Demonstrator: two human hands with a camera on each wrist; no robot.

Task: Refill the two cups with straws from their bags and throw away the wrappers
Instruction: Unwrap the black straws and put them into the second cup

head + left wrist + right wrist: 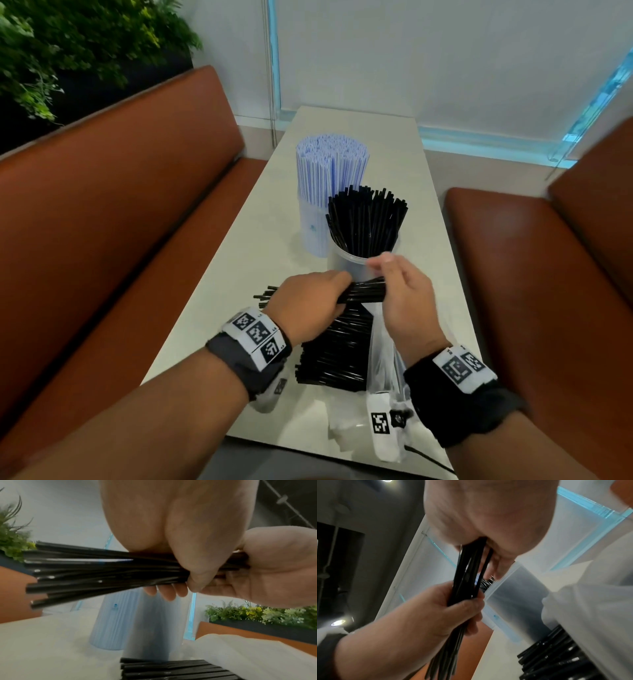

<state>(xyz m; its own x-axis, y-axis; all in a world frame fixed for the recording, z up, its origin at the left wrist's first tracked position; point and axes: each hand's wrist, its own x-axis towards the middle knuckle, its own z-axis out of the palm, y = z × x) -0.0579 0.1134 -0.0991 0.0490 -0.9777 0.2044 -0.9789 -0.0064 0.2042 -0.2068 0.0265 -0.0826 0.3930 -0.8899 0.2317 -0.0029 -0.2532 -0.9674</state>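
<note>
a bundle of thin, glossy black straws (363, 294) lies level between both hands, just in front of the clear cup (359, 263) of black straws; the left hand (308, 305) wraps round its middle and the right hand (404, 298) pinches its right end. below them, more black straws (337, 353) spill from a crinkled clear bag (380, 356) on the pale table (239, 274). behind stands a second cup (313, 229) packed with white, blue-striped straws (330, 164).

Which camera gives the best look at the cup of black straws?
The head view: the cup of black straws shows whole, rim and fanned straws, beyond both hands. The left wrist view shows only its blurred lower wall; the right wrist view catches a slice of wall and a few straw tips.
</note>
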